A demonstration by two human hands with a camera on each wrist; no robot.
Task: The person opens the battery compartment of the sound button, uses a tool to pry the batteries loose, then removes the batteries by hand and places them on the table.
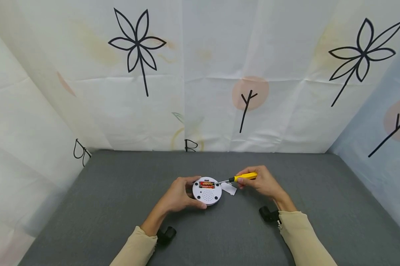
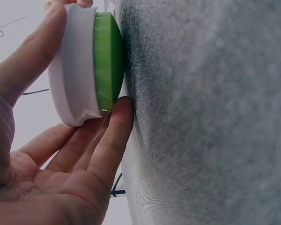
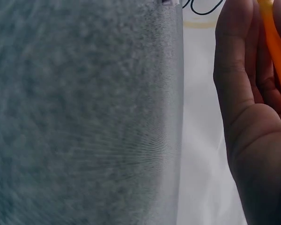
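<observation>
Grey felt mat [image 1: 120,207] beneath the hands; white printed backdrop [image 1: 200,92] beyond them — black flower motifs, creased.

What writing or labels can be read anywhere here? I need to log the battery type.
No text can be read.
Batteries in the round white device: red and gold labels, print too small to read.
White cover piece beside the yellow screwdriver: no print shows.
Backdrop: only drawn flowers and twigs, no words.
</observation>
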